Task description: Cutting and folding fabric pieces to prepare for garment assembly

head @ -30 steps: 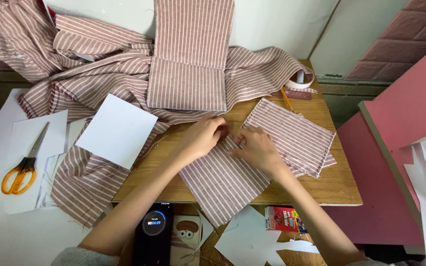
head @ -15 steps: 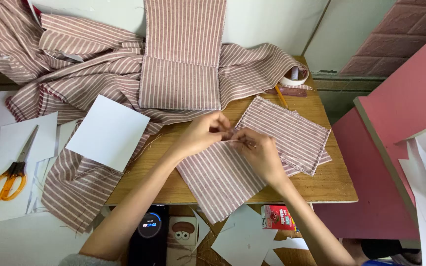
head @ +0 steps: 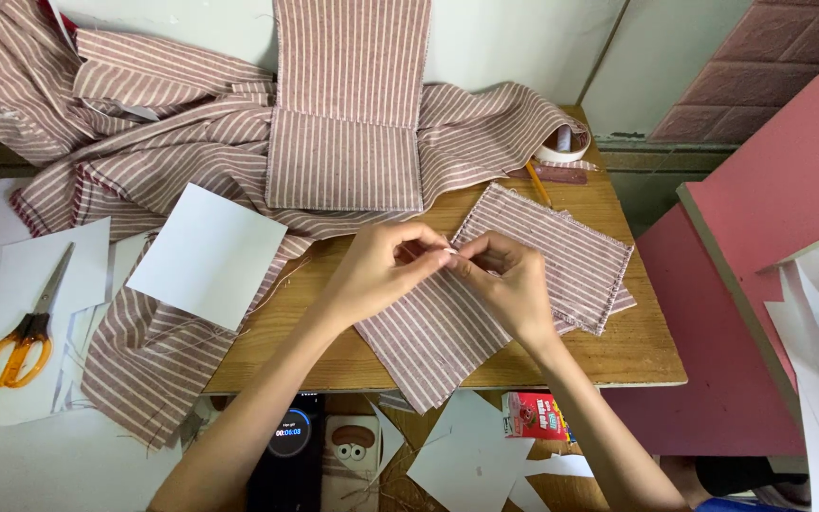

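Striped fabric piece (head: 447,332) under both hands (head: 381,270), edge pinched in grip

A small wooden table (head: 637,351) stands beneath the fingers, against a white wall (head: 514,38) beyond them. To their right a pink board (head: 770,199) leans near reddish brick tiles (head: 741,76). Daylight is soft and even.

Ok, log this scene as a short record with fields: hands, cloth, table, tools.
left hand: fingertips pinched at the edge of the striped piece
right hand: pinched at the same spot, touching the left
stacked pieces: beside the right hand, edges frayed
table: wooden, part draped with striped cloth
white card: on the cloth, left of the hands
scissors: orange handles, far left, on paper
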